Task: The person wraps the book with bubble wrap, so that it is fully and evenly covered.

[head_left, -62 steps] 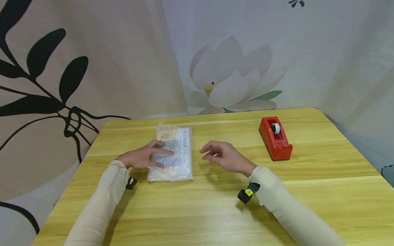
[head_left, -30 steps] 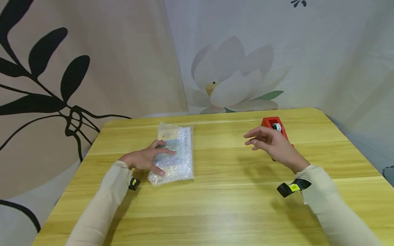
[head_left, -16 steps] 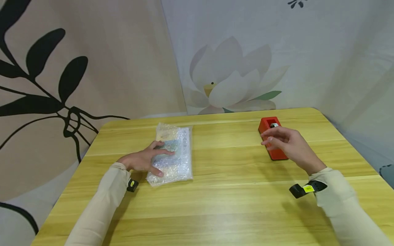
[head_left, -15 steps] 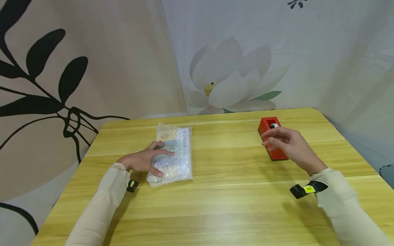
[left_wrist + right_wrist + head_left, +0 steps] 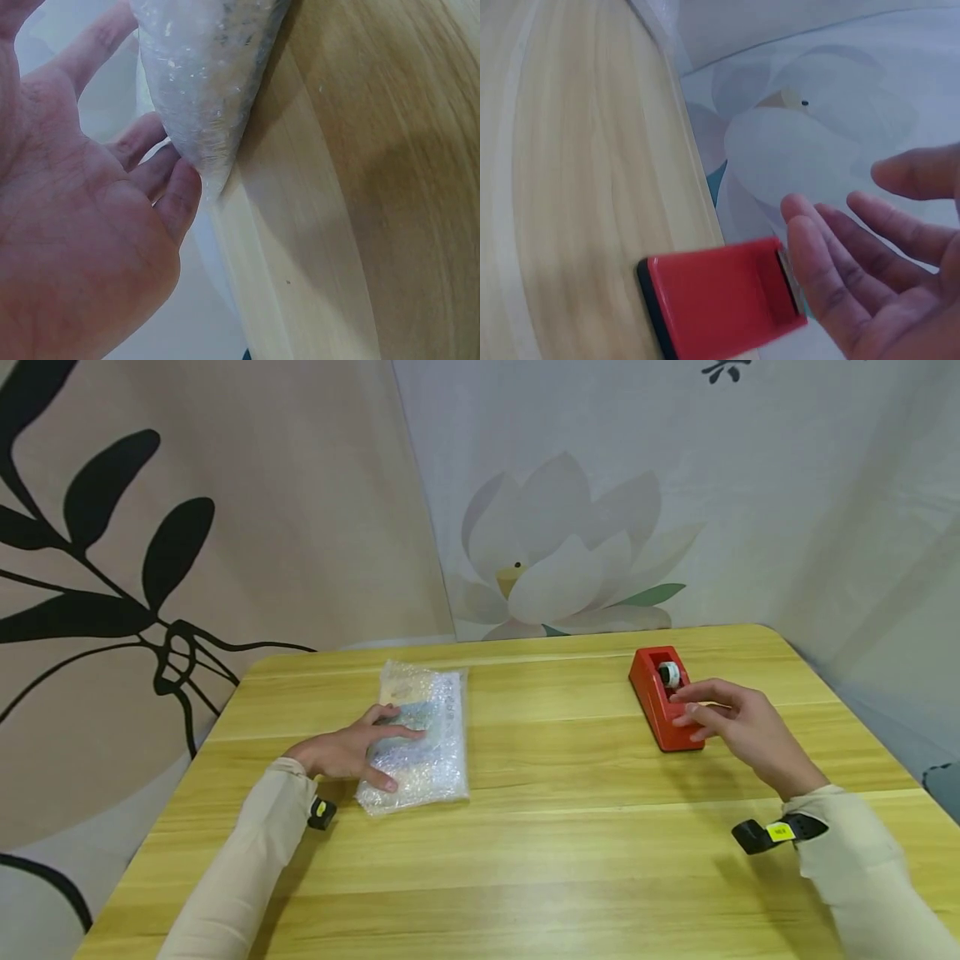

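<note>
A flat package in bubble wrap (image 5: pixel 442 760) lies left of the table's middle, with printed matter showing faintly through the wrap. My left hand (image 5: pixel 341 752) rests on its left side with fingers spread. Seen from the left wrist, the fingertips touch the wrap (image 5: pixel 202 82) along its edge. On the right stands a red tape dispenser (image 5: pixel 656 706) with a small roll of tape (image 5: pixel 669 674) in it. My right hand (image 5: pixel 742 727) hovers by the dispenser's front end, fingers loosely bent and holding nothing. In the right wrist view, the fingertips are beside the dispenser's cutter end (image 5: pixel 787 281).
The wooden table (image 5: pixel 525 877) has rounded far corners. Behind it hangs a cloth (image 5: pixel 337 527) printed with dark leaves and a pale lotus. A black camera band sits on each wrist, the right one (image 5: pixel 780 832) just above the table.
My right hand has moved right, from beside the package, past the dispenser's body to its front end, baring the tape roll again. The left hand has stayed on the package.
</note>
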### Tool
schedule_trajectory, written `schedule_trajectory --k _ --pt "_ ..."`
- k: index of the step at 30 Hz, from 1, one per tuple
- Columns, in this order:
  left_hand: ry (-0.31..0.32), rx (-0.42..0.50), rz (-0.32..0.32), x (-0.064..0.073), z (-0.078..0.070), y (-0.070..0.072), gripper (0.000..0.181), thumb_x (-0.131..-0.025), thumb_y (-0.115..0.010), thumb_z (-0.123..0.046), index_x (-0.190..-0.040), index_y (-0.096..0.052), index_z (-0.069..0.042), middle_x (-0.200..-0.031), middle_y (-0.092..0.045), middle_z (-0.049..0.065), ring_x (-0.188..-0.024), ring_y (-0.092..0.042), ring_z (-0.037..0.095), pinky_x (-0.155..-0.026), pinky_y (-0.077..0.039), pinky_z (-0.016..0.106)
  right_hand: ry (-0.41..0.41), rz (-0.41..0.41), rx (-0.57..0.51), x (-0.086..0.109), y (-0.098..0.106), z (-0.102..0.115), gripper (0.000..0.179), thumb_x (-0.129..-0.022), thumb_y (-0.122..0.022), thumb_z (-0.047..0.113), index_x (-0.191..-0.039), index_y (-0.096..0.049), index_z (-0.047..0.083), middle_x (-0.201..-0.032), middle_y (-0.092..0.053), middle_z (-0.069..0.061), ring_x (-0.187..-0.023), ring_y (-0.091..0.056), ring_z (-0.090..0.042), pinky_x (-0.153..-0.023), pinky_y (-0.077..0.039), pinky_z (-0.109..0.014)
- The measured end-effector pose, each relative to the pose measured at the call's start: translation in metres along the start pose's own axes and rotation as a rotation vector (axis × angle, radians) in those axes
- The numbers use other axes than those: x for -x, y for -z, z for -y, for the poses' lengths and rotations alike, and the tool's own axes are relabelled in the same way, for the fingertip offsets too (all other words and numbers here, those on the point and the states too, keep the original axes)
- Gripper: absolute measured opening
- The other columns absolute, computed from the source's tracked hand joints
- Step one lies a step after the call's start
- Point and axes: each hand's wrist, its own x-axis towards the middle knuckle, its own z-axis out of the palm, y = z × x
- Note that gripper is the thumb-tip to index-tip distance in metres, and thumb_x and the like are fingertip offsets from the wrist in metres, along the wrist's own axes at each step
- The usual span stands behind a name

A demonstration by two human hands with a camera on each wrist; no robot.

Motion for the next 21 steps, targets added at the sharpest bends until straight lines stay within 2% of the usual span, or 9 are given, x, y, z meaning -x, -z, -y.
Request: schedule_trajectory --k 7,10,15,21 --pt "-0.005 -0.001 0.002 0.001 0.0 0.0 0.088 -0.078 -0.085 -0.041 -0.153 -0.044 -0.021 -0.165 0.002 0.019 -0.152 -0.007 0.048 -0.113 -0.024 0.074 -0.054 -0.023 0.019 0.002 0.008 -0.012 0.034 -0.105 -0.053 0.025 -0.13 -0.058 0.003 -0.106 -0.067 0.018 -0.087 -0.07 -0.002 -0.074 -0.06 -0.028" --pt "-0.01 0.001 0.002 0.0 0.0 0.0 0.088 -0.078 -0.085 -0.04 -0.153 -0.044 -0.02 -0.165 0.001 0.02 -0.152 -0.007 0.048 -0.113 -0.024 0.074 -0.092 -0.027 0.043 0.002 0.01 -0.017 0.037 -0.106 -0.05 0.026 -0.133 -0.056 0.001 -0.111 -0.065 0.011 -0.086 -0.07 -0.004 -0.073 -0.06 -0.028" --pt "-0.011 0.0 0.004 -0.001 0.0 0.0 0.087 -0.079 -0.085 -0.04 -0.153 -0.044 -0.02 -0.164 0.001 0.02 -0.152 -0.006 0.048 -0.113 -0.024 0.074 -0.175 -0.024 0.091 -0.002 0.01 -0.022 0.044 -0.107 -0.048 0.029 -0.137 -0.054 -0.003 -0.111 -0.065 -0.011 -0.075 -0.065 -0.011 -0.066 -0.057 -0.028" --pt "-0.004 0.001 -0.001 0.0 0.0 0.0 0.088 -0.079 -0.085 -0.04 -0.153 -0.044 -0.021 -0.165 0.002 0.018 -0.152 -0.006 0.047 -0.114 -0.023 0.073 -0.248 0.022 0.137 -0.006 0.007 -0.024 0.048 -0.106 -0.048 0.03 -0.138 -0.053 -0.006 -0.095 -0.068 -0.013 -0.074 -0.062 -0.015 -0.063 -0.054 -0.028"
